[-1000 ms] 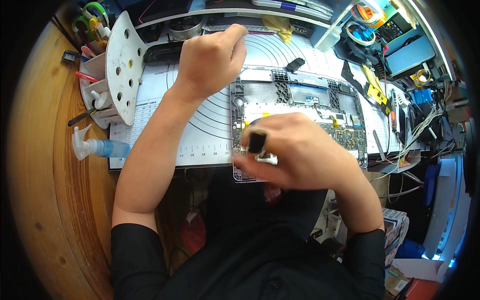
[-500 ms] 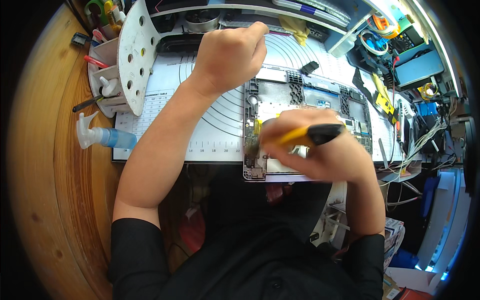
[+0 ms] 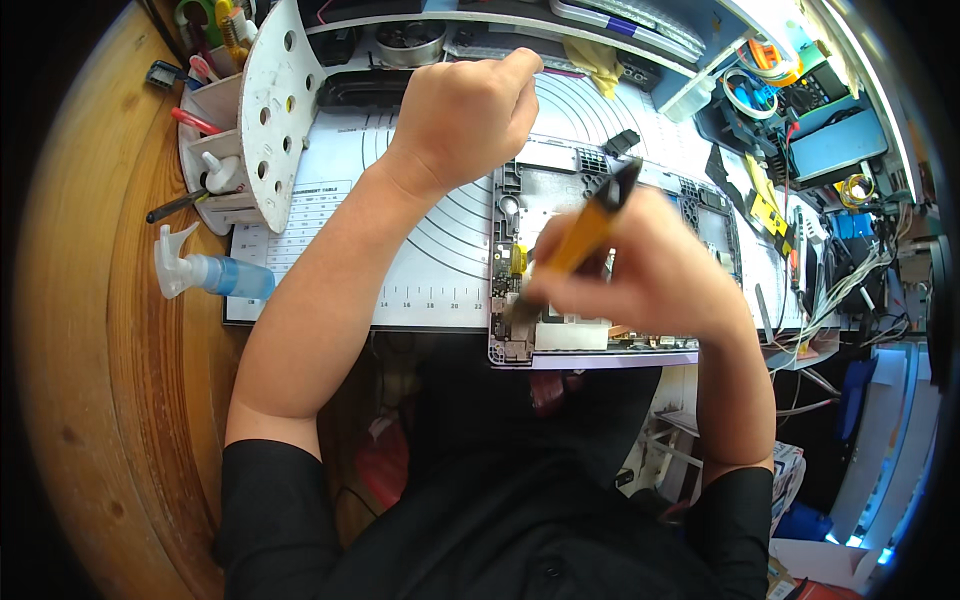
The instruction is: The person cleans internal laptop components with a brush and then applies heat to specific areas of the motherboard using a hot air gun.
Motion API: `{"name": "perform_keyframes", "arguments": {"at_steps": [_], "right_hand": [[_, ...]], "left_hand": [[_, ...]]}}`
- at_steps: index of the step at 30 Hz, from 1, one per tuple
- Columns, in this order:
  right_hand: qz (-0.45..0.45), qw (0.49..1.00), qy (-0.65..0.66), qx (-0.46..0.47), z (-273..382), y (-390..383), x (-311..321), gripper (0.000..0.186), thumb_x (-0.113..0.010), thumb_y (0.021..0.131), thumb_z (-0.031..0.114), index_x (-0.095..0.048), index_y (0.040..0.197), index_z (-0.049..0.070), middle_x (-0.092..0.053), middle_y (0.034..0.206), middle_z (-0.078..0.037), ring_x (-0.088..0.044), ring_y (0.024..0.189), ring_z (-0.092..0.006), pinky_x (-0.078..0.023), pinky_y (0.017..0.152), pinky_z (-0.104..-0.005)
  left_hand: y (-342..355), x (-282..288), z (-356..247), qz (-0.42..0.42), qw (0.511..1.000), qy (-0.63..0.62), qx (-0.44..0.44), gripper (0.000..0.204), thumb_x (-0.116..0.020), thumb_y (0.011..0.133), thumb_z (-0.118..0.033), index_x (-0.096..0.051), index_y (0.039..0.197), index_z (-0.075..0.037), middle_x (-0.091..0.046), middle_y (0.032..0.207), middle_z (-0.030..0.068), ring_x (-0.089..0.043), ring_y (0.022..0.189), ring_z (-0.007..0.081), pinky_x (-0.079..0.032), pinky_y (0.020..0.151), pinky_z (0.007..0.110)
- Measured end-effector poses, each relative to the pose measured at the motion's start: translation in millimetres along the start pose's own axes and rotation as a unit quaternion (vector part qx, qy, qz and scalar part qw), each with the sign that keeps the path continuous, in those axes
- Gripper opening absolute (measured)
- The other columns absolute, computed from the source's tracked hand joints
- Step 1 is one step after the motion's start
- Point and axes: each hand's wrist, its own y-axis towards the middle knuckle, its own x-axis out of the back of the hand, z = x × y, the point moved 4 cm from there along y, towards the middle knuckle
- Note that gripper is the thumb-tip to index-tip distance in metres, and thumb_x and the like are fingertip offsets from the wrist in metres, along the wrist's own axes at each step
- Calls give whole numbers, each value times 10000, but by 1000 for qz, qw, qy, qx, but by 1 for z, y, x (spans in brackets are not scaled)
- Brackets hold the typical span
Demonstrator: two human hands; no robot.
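An opened laptop chassis (image 3: 585,337), its circuit boards and cooling parts exposed, lies at the mat's front edge, slightly overhanging it. My right hand (image 3: 655,265), somewhat blurred, grips a brush (image 3: 585,232) with a yellow and black handle. The handle tilts up to the right, and the dark bristles reach down to the board at the chassis's front left corner. Past the chassis's far left corner, my left hand (image 3: 465,120) is closed in a fist; whatever its fingers hold, if anything, is hidden. A small black part (image 3: 622,142) rests behind the chassis.
A spray bottle with blue liquid (image 3: 215,275) lies tipped at the left. Behind it stands a white perforated organizer (image 3: 268,120) with tools. Cables (image 3: 860,265) and hand tools crowd the right side. A shelf (image 3: 480,15) spans the back above a yellow cloth (image 3: 597,62).
My right hand has turned the brush from nearly level to steeply upright, its bristles still at the front left of the chassis. My left fist has barely moved.
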Motion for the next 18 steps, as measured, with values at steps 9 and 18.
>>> {"name": "perform_keyframes", "arguments": {"at_steps": [9,18], "right_hand": [[-145,965,-211,49,3,8,16,270,-756,836,291,-678,729,56,-558,546,-125,-607,546,-343,-480,565,-437],[-206,956,-203,35,-7,-2,33,307,-756,870,298,-699,733,30,-578,541,-130,-593,503,-326,-468,520,-394]], "left_hand": [[0,-1,-1,10,1000,-8,1,126,-678,869,-77,-714,990,-93,-636,593,109,-660,529,265,-493,501,373],[1,0,-3,3,1000,-17,2,123,-675,876,-75,-718,989,-97,-620,562,87,-627,482,236,-472,483,349]]}}
